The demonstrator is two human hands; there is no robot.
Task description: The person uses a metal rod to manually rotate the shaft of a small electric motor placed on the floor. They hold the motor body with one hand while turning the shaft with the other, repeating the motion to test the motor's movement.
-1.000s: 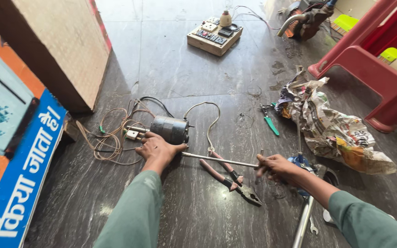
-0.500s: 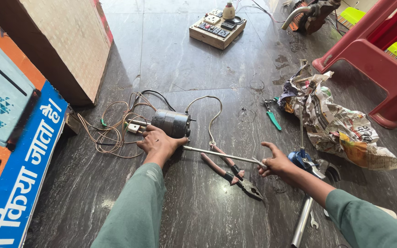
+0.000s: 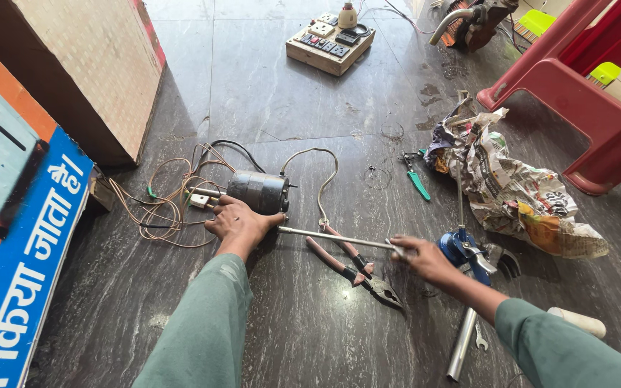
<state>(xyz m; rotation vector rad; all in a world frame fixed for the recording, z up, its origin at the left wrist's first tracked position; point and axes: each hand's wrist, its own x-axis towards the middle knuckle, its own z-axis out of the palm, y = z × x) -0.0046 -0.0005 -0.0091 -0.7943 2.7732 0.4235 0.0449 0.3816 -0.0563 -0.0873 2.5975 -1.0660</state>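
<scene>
Since a second ago both hands have shifted slightly toward the small motor, the rod staying between them. The left hand [image 3: 238,224] rests against the dark cylindrical motor [image 3: 258,192], fingers curled around the near end of the thin metal rod [image 3: 336,239]. The right hand [image 3: 425,260] is pinched closed on the rod's far end. Under the rod lie red-handled pliers [image 3: 353,267] on the dark stone floor [image 3: 289,323]. Copper wire [image 3: 159,208] tangles beside the motor; a blue tool [image 3: 465,248] sits just past the right hand, crumpled newspaper [image 3: 519,194] beyond.
</scene>
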